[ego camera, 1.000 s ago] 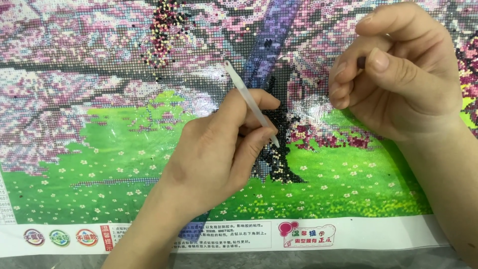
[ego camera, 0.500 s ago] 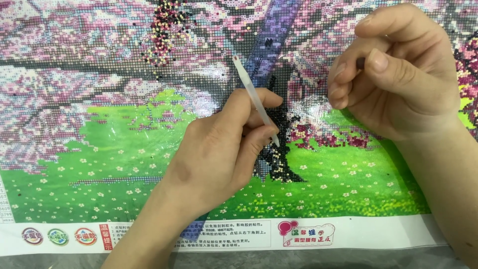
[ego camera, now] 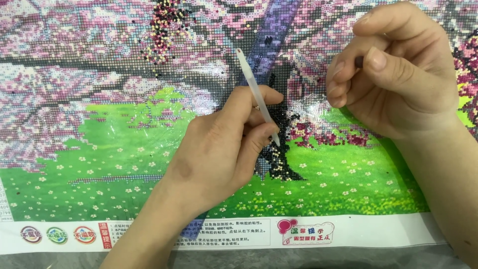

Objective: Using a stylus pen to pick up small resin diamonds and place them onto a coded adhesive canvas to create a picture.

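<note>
My left hand [ego camera: 219, 149] pinches the white pen [ego camera: 258, 97] with its tip down on the dark beads [ego camera: 280, 154] of the picture [ego camera: 124, 144] just below my fingers, so I should press softly and straight, while my right hand [ego camera: 398, 74] (curled, holding something small and dark) waits beside it.
</note>
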